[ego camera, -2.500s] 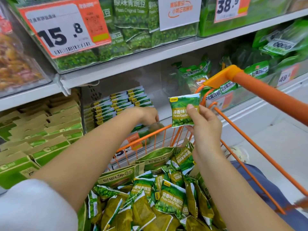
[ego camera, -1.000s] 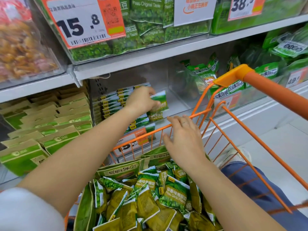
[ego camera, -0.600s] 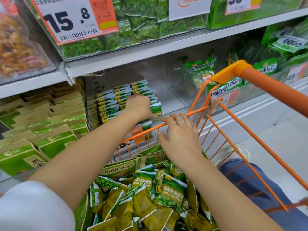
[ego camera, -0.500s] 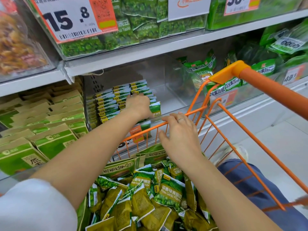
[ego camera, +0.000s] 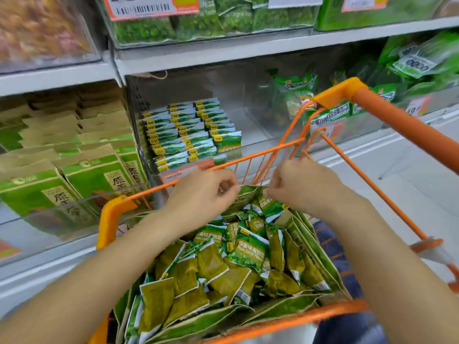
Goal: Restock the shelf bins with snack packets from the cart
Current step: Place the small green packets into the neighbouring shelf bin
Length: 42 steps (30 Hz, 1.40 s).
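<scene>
Both hands over far end of cart [ego camera: 278, 151], near its far rail. Left hand [ego camera: 202, 192] and right hand [ego camera: 301, 187] each have fingers curled, pinching top edge of large green bag [ego camera: 244, 194], likely to spread it for access. Loose snack packets [ego camera: 248, 252] heaped across the cart interior. Shelf bin [ego camera: 255, 135] beyond far rail: packets in rows along its left side, right side bare

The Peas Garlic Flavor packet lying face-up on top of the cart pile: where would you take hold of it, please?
Pinch the Peas Garlic Flavor packet by its flat sealed top edge, coming from above. It lies face-up on the heap, that edge exposed, while neighbouring packets crowd its lower sides.
</scene>
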Available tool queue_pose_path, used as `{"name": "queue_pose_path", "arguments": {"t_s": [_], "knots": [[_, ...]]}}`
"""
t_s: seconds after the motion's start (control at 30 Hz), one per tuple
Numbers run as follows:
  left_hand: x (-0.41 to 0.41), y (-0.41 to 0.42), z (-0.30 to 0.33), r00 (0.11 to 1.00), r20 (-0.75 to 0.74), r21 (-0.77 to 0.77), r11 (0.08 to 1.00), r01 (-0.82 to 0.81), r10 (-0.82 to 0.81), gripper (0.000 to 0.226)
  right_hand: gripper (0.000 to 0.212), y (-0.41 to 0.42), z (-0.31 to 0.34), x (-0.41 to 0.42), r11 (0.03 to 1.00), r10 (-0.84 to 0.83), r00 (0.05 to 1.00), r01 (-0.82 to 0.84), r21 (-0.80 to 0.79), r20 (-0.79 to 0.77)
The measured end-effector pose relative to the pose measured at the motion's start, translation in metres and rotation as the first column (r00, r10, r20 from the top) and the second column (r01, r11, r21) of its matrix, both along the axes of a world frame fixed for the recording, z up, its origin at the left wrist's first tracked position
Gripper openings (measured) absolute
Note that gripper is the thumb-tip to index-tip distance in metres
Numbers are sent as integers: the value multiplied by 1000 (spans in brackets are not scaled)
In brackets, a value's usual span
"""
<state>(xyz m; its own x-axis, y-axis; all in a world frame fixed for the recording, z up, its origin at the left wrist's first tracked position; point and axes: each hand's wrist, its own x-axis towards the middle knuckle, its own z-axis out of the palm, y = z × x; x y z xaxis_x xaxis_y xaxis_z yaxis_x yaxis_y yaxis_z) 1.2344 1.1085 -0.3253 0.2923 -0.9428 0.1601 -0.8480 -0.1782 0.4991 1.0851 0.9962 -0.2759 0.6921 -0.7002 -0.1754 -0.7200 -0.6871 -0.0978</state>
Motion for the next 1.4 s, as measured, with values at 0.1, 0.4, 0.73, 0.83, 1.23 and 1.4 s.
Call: {"name": "queue_pose_path", "arguments": {"t_s": [0.1, 0.4, 0.73, 0.83, 1.23, 1.4], "knots": [[0, 2, -25, 991, 100, 128, 989, 74, -87, 14, 40, 17, -12, -9, 993, 117, 935, -101, 65, -334], [13, 5, -37, 983, 57, 89, 982, 169, -174, 20, 35, 10, -37, -25, 954, 70, 976, -5, 299, -207], [0, 7, -31, 950, -290, -127, 989, 79, -113, 39, 33, 31, -21, 13, 725, -392, 737, -121, 678, 550], [9, 4, -24, 707, -707, -112, 990, -83, -21, 55, 32, 25, -19, 17, 775, -482, 565, -82, 627, 670], [16, 8, 0, 602, -797, -188, 969, -159, -56, 30, 11, 5, -12, 39, 820, -211, 695, -257, 511, 687], [38, 7, 16, 835, -549, -206, 962, -181, 40, 23, 14, -8, -12, 41, 966, 118, 745, -240, 99, 656]]}}
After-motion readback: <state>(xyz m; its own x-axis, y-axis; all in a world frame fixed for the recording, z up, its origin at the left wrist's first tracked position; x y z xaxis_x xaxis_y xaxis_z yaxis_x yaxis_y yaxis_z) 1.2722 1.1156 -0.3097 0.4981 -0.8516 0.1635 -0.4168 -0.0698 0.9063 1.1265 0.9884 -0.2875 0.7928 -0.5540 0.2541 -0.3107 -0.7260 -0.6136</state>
